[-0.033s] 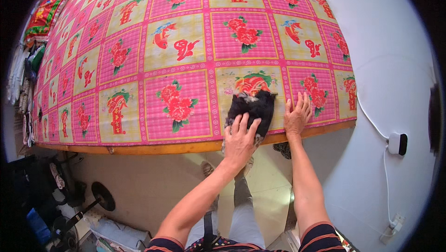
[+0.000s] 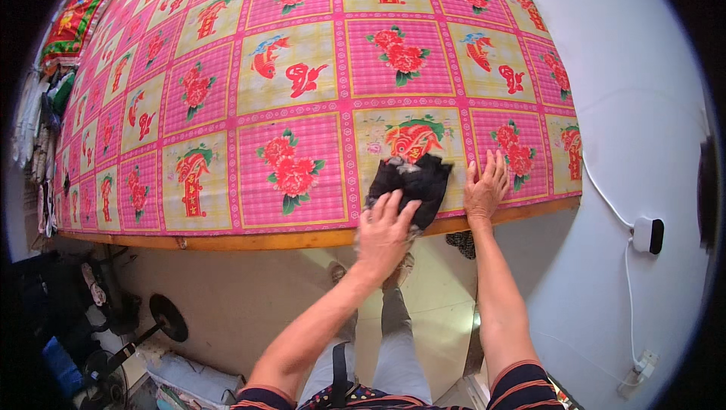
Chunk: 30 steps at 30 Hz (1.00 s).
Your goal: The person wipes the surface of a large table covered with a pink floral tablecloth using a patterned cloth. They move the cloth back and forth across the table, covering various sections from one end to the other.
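Observation:
Near the front edge of the table, a crumpled black cloth (image 2: 414,183) with greyish patches lies on the patterned tablecloth (image 2: 302,160). My left hand (image 2: 383,230) holds its near part, fingers bent over the top; the underside of the hand is hidden. Part of the cloth hangs by the table edge under that hand. To the right of it, my right hand (image 2: 485,189) rests flat on the tablecloth with fingers spread and nothing in them.
A wooden edge (image 2: 249,242) runs along the table's front. White cable and a small white box (image 2: 647,235) are at the right wall. Dumbbell-like black equipment (image 2: 168,318) and a grey bag (image 2: 189,376) stand on the floor at left. Folded cloths (image 2: 38,130) are stacked at far left.
The black cloth has shifted slightly toward me, and my left hand has moved a little left. My right hand stays in place on the tablecloth.

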{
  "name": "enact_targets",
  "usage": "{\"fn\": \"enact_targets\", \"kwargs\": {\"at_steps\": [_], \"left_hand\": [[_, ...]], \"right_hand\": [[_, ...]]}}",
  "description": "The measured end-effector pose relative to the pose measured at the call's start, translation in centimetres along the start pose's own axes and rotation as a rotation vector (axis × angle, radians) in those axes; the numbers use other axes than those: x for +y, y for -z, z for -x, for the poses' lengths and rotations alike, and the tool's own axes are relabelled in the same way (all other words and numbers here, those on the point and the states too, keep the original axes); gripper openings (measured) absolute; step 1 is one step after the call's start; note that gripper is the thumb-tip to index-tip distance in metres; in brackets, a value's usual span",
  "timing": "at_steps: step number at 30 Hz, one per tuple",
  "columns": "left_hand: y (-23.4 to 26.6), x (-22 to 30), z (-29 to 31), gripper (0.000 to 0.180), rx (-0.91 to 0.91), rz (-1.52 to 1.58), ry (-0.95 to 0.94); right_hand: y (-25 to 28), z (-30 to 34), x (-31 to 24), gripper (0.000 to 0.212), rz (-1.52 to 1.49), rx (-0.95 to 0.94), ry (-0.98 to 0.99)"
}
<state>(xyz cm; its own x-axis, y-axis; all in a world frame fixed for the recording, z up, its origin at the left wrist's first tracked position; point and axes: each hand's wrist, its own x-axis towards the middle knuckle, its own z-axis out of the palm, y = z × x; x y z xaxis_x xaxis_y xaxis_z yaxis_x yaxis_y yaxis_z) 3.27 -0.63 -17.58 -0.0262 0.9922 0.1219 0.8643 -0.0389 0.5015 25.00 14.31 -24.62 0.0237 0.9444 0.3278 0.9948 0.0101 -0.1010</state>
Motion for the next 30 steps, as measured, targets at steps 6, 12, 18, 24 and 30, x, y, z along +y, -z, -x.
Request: {"fn": "enact_targets", "kwargs": {"at_steps": [6, 12, 18, 24, 30], "left_hand": [[8.2, -14.5, 2.4, 0.073, 0.257, -0.128, 0.218], [5.2, -9.9, -4.5, 0.072, 0.278, -0.081, 0.266], [3.0, -5.5, 6.0, 0.082, 0.023, -0.014, -0.126], [9.0, -14.9, 13.5, 0.086, 0.164, -0.197, 0.262], [2.0, -5.6, 7.9, 0.052, 0.221, -0.057, 0.113]], "right_hand": [[0.3, -0.1, 0.5, 0.054, 0.009, 0.008, 0.004], [0.3, -0.2, -0.6, 0.053, -0.012, 0.018, 0.027], [-0.2, -0.2, 0.3, 0.053, -0.012, 0.028, 0.02], [-0.2, -0.3, 0.8, 0.053, 0.006, 0.01, 0.012], [-0.5, -0.2, 0.0, 0.053, 0.006, 0.004, 0.021]]}}
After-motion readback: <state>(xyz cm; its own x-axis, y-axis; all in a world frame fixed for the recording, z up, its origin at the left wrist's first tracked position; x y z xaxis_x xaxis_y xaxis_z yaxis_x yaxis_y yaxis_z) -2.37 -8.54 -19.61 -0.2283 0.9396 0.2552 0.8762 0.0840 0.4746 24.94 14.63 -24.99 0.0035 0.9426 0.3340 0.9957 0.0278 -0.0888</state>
